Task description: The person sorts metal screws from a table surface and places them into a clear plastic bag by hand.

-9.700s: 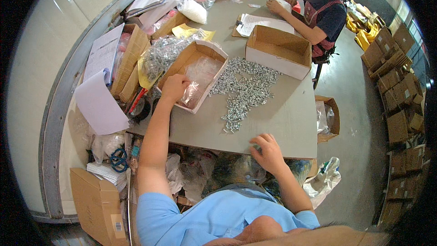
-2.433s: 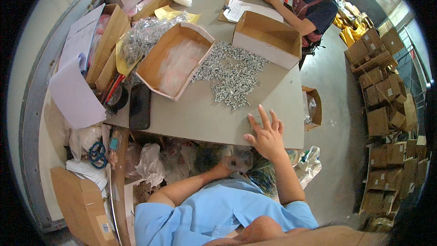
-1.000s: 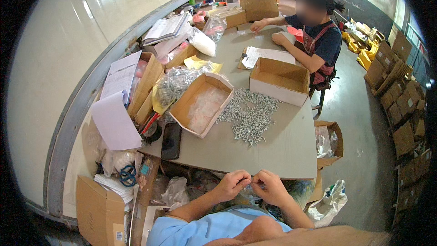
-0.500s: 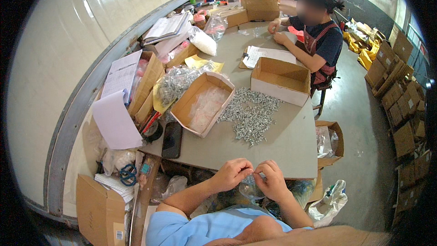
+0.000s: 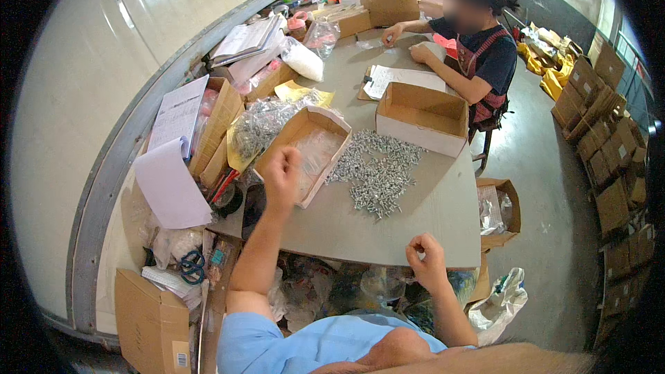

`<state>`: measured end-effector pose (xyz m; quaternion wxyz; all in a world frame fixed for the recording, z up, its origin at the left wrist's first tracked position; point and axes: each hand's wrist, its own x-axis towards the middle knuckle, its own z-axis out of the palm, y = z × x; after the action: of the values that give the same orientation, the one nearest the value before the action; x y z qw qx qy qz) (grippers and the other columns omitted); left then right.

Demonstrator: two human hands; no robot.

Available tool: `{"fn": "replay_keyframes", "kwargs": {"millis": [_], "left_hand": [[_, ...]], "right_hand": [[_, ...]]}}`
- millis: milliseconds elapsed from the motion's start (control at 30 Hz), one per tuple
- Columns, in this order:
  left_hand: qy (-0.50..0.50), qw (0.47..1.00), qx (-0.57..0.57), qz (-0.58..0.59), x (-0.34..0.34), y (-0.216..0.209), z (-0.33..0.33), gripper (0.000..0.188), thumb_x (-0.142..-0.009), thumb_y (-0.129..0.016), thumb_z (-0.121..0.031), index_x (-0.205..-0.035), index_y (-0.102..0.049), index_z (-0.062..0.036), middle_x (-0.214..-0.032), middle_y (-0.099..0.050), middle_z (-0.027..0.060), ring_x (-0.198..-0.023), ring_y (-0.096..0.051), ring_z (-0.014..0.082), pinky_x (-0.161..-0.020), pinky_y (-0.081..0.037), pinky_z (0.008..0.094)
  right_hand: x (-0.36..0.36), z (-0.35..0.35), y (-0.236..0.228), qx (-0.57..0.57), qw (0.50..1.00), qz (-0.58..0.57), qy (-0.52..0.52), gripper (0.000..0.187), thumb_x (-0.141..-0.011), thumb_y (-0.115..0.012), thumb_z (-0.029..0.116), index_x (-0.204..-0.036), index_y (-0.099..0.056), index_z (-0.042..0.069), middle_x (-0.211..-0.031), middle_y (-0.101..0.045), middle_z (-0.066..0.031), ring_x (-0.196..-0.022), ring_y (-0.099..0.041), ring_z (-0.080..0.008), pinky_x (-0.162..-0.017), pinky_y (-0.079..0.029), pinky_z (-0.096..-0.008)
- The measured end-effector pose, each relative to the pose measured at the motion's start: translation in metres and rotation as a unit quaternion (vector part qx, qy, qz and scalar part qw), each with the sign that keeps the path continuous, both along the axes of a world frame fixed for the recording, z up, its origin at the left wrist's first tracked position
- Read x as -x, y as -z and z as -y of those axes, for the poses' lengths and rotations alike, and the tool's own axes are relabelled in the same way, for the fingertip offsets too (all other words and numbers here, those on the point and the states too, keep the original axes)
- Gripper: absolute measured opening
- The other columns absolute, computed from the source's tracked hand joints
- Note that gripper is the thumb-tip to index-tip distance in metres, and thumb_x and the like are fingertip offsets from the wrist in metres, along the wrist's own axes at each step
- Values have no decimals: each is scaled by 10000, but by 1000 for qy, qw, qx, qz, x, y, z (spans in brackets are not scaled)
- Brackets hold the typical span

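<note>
My left hand is raised over the near corner of an open cardboard box lined with clear plastic. Its fingers are curled; whether it holds anything is hidden. My right hand hovers at the near edge of the grey table, its fingers closed and nothing showing in them. A loose pile of silver screws lies on the table between the two hands, just right of the lined box.
A second open box stands behind the screws. A clear bag of screws, papers and cartons crowd the left side. Another person sits working at the far end. Stacked cartons line the right wall.
Half a second ago both hands were together at the table's near edge. My left hand has since swung up and forward to the lined box; the right has stayed near the edge.
</note>
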<state>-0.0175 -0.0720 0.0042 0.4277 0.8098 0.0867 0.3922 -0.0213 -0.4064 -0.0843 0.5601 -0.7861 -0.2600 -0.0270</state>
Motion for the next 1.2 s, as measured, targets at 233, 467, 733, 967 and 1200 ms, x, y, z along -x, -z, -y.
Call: {"fn": "replay_keyframes", "kwargs": {"millis": [233,467,733,967,1200], "left_hand": [[106,915,-338,-194,-37,57,-84,168,-809,-625,-47,-974,-652,-50,-849,-666,167,-824,-630,370,-724,-490,431],[167,838,-315,-413,-51,60,-74,159,-808,-628,-96,-957,-650,-42,-899,-650,173,-904,-618,351,-783,-485,437],[44,958,-176,-221,-16,18,-63,134,-870,-596,-115,-927,-653,-9,-833,-640,178,-787,-631,289,-694,-484,371],[73,989,-58,-115,21,20,-27,163,-882,-613,-90,-999,-667,9,-775,-622,96,-671,-572,151,-637,-459,292],[200,945,214,-144,54,49,37,182,-914,-635,-150,-888,-662,27,-673,-549,-32,-618,-463,57,-579,-383,213]], "right_hand": [[-35,-43,1,335,938,76,-46,681,-859,-639,418,-1429,-373,159,-1519,-253,-167,-1405,-209,-388,-1103,-265,-498],[-68,-98,8,439,884,131,-87,814,-837,-540,611,-1487,-260,209,-1563,-159,-123,-1426,-131,-400,-1120,-175,-580],[-18,-53,15,416,882,197,-101,781,-831,-556,589,-1466,-315,204,-1552,-205,-86,-1419,-184,-371,-1119,-188,-574],[0,-29,17,380,917,112,33,775,-836,-573,560,-1456,-339,156,-1549,-230,-94,-1414,-203,-379,-1119,-176,-566],[-2,-37,10,424,887,171,-67,807,-841,-562,569,-1472,-294,144,-1532,-247,-145,-1417,-190,-385,-1122,-173,-555]]}}
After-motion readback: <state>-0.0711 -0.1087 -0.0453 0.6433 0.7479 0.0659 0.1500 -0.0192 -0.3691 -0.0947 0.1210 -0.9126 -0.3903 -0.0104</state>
